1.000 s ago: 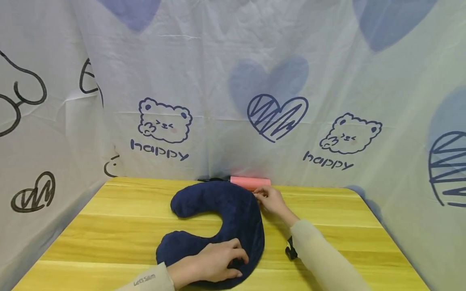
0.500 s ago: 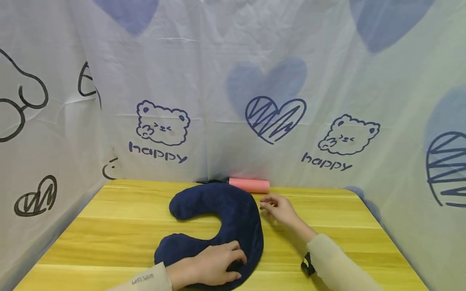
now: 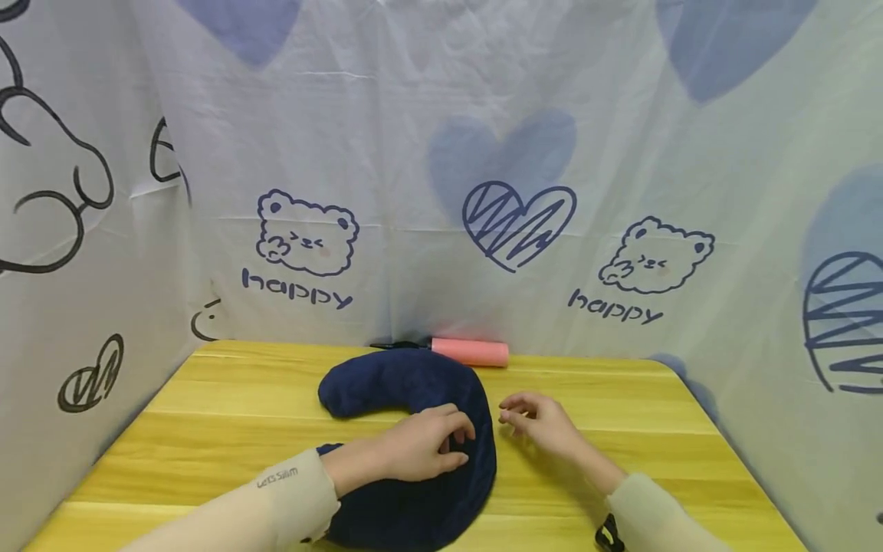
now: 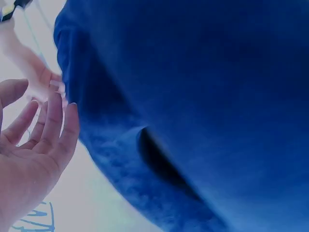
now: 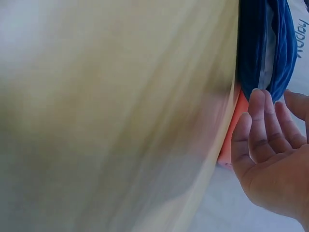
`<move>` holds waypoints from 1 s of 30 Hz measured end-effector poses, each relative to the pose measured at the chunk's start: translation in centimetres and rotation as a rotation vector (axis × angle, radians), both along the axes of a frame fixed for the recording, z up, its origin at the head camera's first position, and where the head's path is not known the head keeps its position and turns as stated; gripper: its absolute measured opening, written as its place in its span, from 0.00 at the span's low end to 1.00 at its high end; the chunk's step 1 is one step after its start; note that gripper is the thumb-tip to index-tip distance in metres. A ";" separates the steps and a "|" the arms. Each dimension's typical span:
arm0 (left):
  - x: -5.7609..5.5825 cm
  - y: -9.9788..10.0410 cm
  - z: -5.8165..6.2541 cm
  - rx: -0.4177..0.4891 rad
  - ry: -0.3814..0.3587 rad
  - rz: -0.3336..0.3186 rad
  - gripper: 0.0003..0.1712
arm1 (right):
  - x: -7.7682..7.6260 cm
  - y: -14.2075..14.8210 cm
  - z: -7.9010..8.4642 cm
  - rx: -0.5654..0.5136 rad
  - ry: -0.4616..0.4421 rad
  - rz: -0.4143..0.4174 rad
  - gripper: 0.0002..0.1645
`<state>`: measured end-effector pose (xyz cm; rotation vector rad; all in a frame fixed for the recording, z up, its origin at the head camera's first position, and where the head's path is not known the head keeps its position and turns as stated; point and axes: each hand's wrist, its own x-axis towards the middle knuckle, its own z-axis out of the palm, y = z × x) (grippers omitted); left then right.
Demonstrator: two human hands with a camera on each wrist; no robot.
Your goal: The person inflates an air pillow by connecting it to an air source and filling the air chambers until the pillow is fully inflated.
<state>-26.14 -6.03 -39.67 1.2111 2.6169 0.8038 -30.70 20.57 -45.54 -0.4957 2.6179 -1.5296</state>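
Observation:
A navy plush U-shaped neck pillow lies on the table, its opening toward the left. My left hand is over the pillow's curved middle with fingers loosely bent, holding nothing; in the left wrist view the left hand shows relaxed fingers beside the blue fabric. Just off the pillow's right edge is my right hand, fingers loosely curved and holding nothing. In the right wrist view the right hand's fingertips appear close to the pillow's side, where a pale strip runs between blue edges. Whether they touch it I cannot tell.
A pink cylinder with a black strap-like piece lies at the table's back edge, behind the pillow. Printed white cloth hangs behind and at both sides of the yellow wood-grain table.
My right hand has drawn away from the pillow's far right edge, back toward me. My left hand has moved from the pillow's near part up to its middle. The pillow has hardly moved.

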 end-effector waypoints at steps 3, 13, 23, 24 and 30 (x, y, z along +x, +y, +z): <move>-1.0 0.8 0.6 0.001 0.032 0.029 0.14 | 0.7 0.2 -0.1 0.006 -0.022 0.023 0.14; -4.9 2.8 0.1 -0.028 0.079 0.059 0.14 | 2.7 -0.1 -0.1 0.026 -0.138 0.079 0.12; -6.4 3.7 -1.7 -0.069 0.033 0.023 0.15 | 3.3 -0.5 -0.4 0.008 -0.184 0.102 0.13; -6.4 3.8 -1.9 -0.075 0.030 0.026 0.15 | 3.3 -0.6 -0.4 0.006 -0.181 0.102 0.13; -6.2 3.9 -2.4 -0.100 0.016 0.032 0.17 | 3.3 -0.7 -0.6 -0.007 -0.169 0.097 0.15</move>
